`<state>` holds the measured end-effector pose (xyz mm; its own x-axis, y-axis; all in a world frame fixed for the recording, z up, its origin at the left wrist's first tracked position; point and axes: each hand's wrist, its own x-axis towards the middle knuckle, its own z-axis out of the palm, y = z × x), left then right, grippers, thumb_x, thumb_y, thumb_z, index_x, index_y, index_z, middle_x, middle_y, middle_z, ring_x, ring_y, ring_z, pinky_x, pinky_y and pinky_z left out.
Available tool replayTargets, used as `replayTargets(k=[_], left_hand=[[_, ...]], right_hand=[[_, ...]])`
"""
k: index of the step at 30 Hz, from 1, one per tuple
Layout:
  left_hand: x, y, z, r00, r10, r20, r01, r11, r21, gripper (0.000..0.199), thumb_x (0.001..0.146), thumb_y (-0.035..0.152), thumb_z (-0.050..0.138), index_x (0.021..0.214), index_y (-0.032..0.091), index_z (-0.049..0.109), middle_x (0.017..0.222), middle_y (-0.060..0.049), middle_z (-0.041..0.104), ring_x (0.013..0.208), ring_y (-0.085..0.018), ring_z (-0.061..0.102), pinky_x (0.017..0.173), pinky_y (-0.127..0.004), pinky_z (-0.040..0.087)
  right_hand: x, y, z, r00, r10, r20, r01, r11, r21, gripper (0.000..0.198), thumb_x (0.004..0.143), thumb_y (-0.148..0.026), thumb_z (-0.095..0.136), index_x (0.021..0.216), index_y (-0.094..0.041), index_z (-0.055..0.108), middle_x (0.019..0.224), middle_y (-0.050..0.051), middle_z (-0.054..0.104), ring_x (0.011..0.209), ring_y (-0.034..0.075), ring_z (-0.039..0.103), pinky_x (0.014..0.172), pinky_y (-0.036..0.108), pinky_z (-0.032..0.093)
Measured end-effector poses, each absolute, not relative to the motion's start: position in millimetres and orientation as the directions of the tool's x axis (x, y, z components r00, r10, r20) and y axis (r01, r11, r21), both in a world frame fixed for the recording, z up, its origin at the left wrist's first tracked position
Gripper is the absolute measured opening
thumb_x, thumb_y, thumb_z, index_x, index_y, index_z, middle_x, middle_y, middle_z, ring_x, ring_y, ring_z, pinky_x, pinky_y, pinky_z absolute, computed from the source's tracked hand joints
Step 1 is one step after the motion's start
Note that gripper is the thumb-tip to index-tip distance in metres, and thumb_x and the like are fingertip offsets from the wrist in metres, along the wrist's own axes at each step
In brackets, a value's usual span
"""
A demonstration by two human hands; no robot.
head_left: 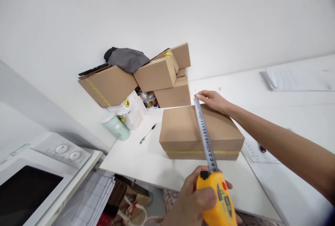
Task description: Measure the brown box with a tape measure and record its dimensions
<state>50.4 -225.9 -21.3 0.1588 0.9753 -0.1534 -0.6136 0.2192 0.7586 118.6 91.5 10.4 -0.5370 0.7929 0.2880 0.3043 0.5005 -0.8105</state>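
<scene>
My left hand (195, 198) is wrapped round a yellow tape measure (218, 198) at the near side of the table. From its case a silver blade (204, 135) runs away from me, across the top of a closed cardboard box (180, 124). At the box's far edge my right hand (211, 100) pinches the blade's end between thumb and fingers. Yellow tape runs along the front side of the box. A black-and-clear pen (148, 133) lies on the white table (141, 159), left of the box.
Stacked cardboard boxes (171, 95) stand at the back, a grey cloth (128, 58) over them. A mint-green cylinder (117, 127) leans near a white avocado-print box (134, 110). A microwave (34, 180) is at left, papers (300, 79) at right, paper bags (133, 201) below.
</scene>
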Motion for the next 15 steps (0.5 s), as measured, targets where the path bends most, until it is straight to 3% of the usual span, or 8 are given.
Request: replayTargets(k=[2,4,7,11,13,15], left_hand=[[37.3,-241.7,-19.5,0.018,0.991,-0.134,-0.529,0.123,0.840,0.069,0.064,0.053,0.088,0.121,0.025,0.061,0.101,-0.008,0.067,0.073,-0.024,0.072,0.071,-0.039,0.060],[19.8,-257.0,-24.2,-0.252,0.965,-0.069,-0.392,-0.037,0.919,0.082,0.061,0.051,0.091,0.131,0.028,0.056,0.098,-0.008,0.068,0.085,-0.028,0.070,0.076,-0.038,0.059],[-8.5,-267.5,-42.3,-0.571,0.821,0.010,-0.157,-0.122,0.980,0.081,0.063,0.047,0.091,0.132,0.032,0.052,0.102,-0.008,0.069,0.098,-0.032,0.068,0.084,-0.039,0.058],[-36.5,-260.6,-62.4,-0.523,0.849,-0.073,-0.192,-0.034,0.981,0.070,0.065,0.056,0.086,0.122,0.028,0.056,0.099,-0.007,0.068,0.087,-0.029,0.070,0.080,-0.039,0.058],[-44.7,-255.9,-59.7,-0.479,0.874,-0.081,-0.207,-0.023,0.978,0.069,0.065,0.056,0.085,0.120,0.025,0.056,0.100,-0.007,0.068,0.084,-0.027,0.070,0.078,-0.040,0.059],[-50.5,-251.6,-47.6,-0.463,0.885,-0.046,-0.181,-0.043,0.983,0.071,0.063,0.055,0.086,0.119,0.025,0.056,0.108,-0.008,0.067,0.082,-0.026,0.070,0.077,-0.041,0.059]], right_hand=[[143.1,79.2,13.9,-0.368,0.865,0.342,0.238,0.443,-0.864,0.050,0.094,-0.063,0.044,0.103,-0.020,0.069,0.106,0.010,0.071,0.096,0.023,0.063,0.089,0.035,0.049],[173.8,60.2,10.2,-0.176,0.923,0.341,0.175,0.370,-0.912,0.054,0.094,-0.066,0.041,0.101,-0.020,0.068,0.092,0.009,0.068,0.087,0.022,0.061,0.083,0.035,0.050],[214.4,21.8,-11.9,-0.136,0.949,0.284,0.273,0.311,-0.910,0.055,0.097,-0.066,0.036,0.108,-0.023,0.068,0.078,0.005,0.062,0.075,0.021,0.057,0.076,0.035,0.048],[232.2,-22.7,-47.6,-0.324,0.929,0.181,0.355,0.297,-0.887,0.064,0.096,-0.068,0.033,0.139,-0.028,0.055,0.096,0.007,0.067,0.081,0.024,0.060,0.079,0.037,0.049],[228.3,-32.2,-51.4,-0.405,0.894,0.194,0.365,0.353,-0.861,0.063,0.093,-0.068,0.038,0.143,-0.032,0.053,0.106,0.007,0.068,0.090,0.026,0.062,0.081,0.037,0.049],[222.6,-32.0,-41.2,-0.422,0.884,0.202,0.415,0.386,-0.824,0.061,0.090,-0.069,0.046,0.137,-0.033,0.059,0.103,0.007,0.069,0.090,0.027,0.062,0.078,0.038,0.050]])
